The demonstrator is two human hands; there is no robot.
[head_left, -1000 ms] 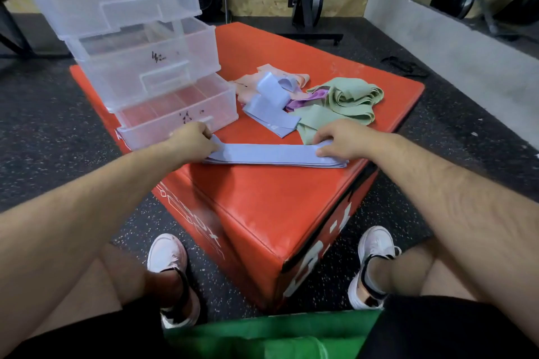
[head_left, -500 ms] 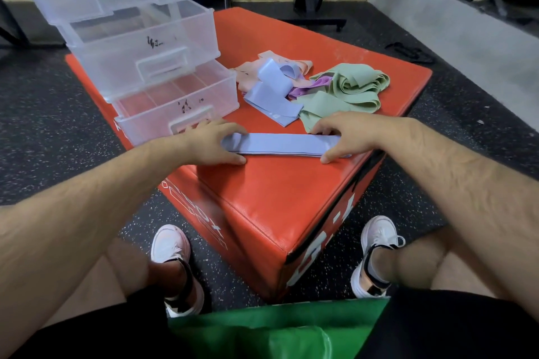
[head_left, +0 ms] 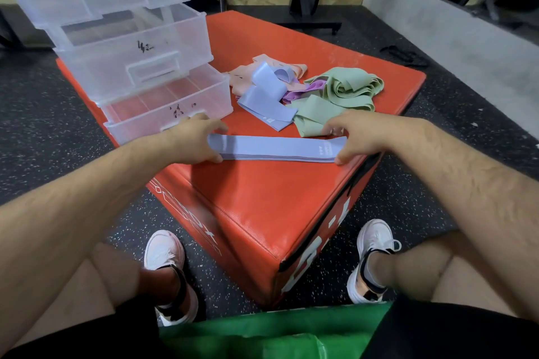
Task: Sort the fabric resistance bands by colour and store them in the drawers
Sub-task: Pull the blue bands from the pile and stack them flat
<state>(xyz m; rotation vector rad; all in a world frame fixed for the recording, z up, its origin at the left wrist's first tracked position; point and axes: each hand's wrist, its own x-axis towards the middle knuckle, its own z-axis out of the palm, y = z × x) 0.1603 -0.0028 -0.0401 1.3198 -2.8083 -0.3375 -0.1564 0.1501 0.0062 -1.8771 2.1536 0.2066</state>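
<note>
Plastic drawers point(head_left: 131, 46) pulled open; lilac band stack point(head_left: 274, 148) lies near bottom drawer point(head_left: 145, 124).

lavender band point(head_left: 274, 148), sage-green bands point(head_left: 347, 90), peach band point(head_left: 242, 79), orange-red box point(head_left: 262, 198)

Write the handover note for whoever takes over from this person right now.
Left hand grips the left end of the flat blue band stack; right hand grips its right end, near the front of the red box.
Behind it lies a mixed pile: loose blue band, pink bands, purple band, green bands.
Three clear drawers stand open; no band shows inside.
Done: blues partly gathered. Left: add the loose blue, sort the rest, store all.
</note>
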